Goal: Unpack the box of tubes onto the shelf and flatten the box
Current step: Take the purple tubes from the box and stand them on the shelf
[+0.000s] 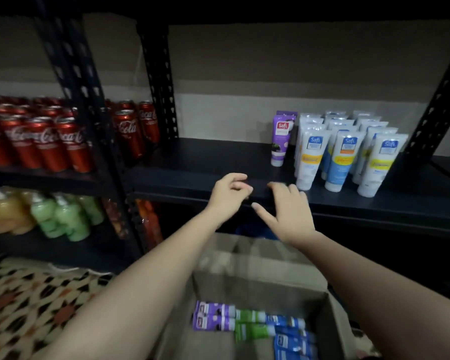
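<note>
Plastic tubes (247, 320) in the box (260, 284) look light and soft; grasp mid-body. Left hand (227, 194) and right hand (287, 211) hover empty, apparently open.

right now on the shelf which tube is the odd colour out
The purple tube, standing alone at the left end of the group. Every other tube standing on the shelf is white and blue with a yellow band, like the nearest white tube beside it.
</note>
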